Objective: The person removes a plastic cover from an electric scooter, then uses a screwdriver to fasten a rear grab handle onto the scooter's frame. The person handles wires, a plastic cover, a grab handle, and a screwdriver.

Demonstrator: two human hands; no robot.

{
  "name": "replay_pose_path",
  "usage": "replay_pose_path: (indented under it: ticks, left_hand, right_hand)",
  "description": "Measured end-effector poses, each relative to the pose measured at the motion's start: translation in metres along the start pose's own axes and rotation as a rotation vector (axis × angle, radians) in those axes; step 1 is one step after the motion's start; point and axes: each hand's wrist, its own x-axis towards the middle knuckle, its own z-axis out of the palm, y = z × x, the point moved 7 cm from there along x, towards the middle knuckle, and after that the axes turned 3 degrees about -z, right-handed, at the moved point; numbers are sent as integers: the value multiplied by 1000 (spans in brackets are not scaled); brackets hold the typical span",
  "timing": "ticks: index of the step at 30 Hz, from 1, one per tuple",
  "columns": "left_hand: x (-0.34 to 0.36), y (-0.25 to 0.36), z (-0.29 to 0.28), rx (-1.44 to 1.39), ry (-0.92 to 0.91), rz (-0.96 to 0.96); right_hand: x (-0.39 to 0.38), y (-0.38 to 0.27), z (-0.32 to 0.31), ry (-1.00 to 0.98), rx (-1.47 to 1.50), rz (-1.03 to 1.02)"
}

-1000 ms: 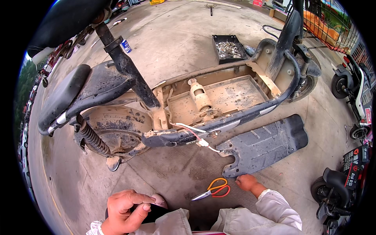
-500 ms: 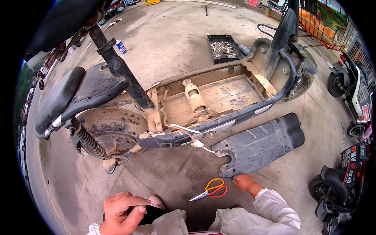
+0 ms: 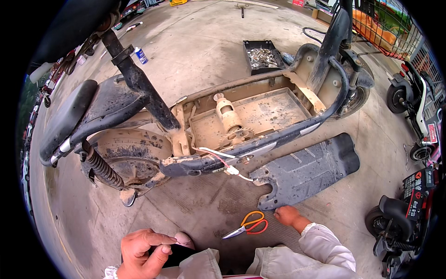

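Observation:
My left hand (image 3: 144,253) is at the bottom left over my dark-clad leg, fingers curled and thumb raised near the index finger; anything between them is too small to make out. My right hand (image 3: 288,217), fingers curled, is at the near edge of a grey, dirt-spotted plastic floor panel (image 3: 306,169) lying on the concrete; its fingertips are hidden. Orange-and-red handled scissors (image 3: 244,228) lie left of it. Beyond stands a muddy electric scooter frame (image 3: 278,151) with an open battery well (image 3: 274,111), holding a tan cylindrical part (image 3: 227,114). A white wire connector (image 3: 232,170) hangs over its near rail.
A black tray of metal bits (image 3: 253,69) and a blue-and-white can (image 3: 141,56) stand on the floor (image 3: 186,42) behind the scooter. Other scooters (image 3: 390,218) line the right, with a wire basket (image 3: 381,28) at upper right. More vehicles stand at the far left.
The whole view has shifted slightly left and up in the picture. My hands keep nearly the same pose and place relative to the panel, scissors and my leg.

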Motion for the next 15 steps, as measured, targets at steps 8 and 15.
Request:
replay_pose_path:
  ticks: [8, 15]
  left_hand:
    - [0, 2, 1, 11, -2, 16]
    - [-1, 4, 1, 23, 2, 38]
  right_hand:
    - [-1, -1, -1, 1, 9, 3]
    - [1, 2, 1, 1, -12, 13]
